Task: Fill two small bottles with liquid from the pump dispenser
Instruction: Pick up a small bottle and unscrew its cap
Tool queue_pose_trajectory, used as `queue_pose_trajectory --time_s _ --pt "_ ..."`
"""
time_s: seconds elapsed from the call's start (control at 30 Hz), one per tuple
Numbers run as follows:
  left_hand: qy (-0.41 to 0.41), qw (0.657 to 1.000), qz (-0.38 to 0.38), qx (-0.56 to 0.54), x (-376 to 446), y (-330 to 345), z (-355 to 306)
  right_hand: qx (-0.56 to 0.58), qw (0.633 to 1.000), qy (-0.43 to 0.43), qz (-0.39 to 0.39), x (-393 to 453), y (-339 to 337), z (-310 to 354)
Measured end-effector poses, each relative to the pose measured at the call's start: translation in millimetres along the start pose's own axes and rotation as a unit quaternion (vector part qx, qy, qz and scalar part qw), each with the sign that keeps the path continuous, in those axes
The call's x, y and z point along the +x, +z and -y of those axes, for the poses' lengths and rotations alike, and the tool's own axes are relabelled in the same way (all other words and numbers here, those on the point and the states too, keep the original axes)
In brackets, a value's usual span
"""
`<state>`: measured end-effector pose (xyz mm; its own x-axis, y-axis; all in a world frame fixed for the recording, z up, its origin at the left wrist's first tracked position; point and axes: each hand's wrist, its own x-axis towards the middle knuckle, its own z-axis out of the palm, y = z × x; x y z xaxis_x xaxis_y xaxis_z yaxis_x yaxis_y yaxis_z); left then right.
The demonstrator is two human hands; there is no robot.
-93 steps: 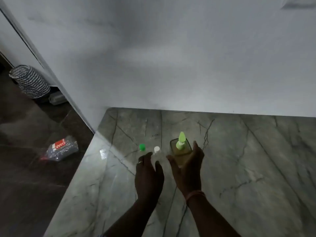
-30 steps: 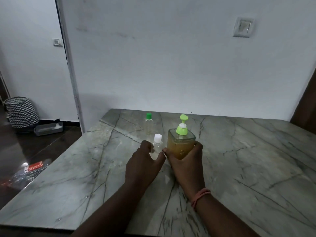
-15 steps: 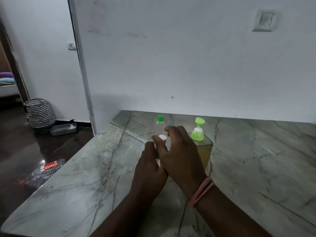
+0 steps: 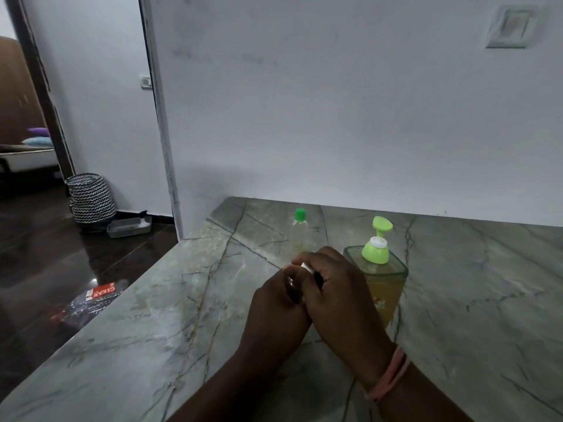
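The white cap [image 4: 305, 266] of a small clear bottle is gripped by the right hand [image 4: 333, 289] and, judging by that grip, is being unscrewed, the bottle body being held by the left hand [image 4: 281, 301] at nine o'clock of the square amber pump dispenser [image 4: 382, 280]; lifting the cap off is called for next.

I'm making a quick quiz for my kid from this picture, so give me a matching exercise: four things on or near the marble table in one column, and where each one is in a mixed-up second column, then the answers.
Things
1. pump dispenser
2. green-capped bottle
3. white-capped bottle
4. zigzag basket

Places
A. on the floor by the doorway
B. between the left hand and the right hand
C. standing alone on the table near the wall
D. on the table just right of the hands

Pairs: 1-D, 2-C, 3-B, 4-A
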<state>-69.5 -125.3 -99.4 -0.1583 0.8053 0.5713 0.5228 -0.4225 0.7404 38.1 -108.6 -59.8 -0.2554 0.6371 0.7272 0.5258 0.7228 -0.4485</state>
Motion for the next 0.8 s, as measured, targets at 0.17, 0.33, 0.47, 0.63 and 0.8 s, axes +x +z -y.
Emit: queue_pose_trajectory --time_s 0.17,0.33,0.47,0.63,0.8 --pt "-0.018 0.999 0.019 -0.035 4.2 -1.8 6.0 0.042 0.997 -0.045 0.04 0.6 -5.4 5.6" --pt "-0.033 0.999 -0.007 0.009 0.7 -3.3 9.9 0.043 0.999 0.01 -0.017 -7.9 6.5 12.6" --pt "-0.011 0.999 -0.021 0.022 0.0 -2.8 7.7 -0.051 0.998 0.03 -0.027 -10.7 12.1 10.4" --pt "-0.003 0.999 -0.04 0.017 4.0 -4.1 7.2 -0.004 0.999 -0.007 0.036 -12.0 12.5 10.1" --pt "-0.001 0.998 -0.05 0.025 2.7 -6.8 6.8 0.045 0.999 0.001 -0.01 -12.9 15.6 11.8"
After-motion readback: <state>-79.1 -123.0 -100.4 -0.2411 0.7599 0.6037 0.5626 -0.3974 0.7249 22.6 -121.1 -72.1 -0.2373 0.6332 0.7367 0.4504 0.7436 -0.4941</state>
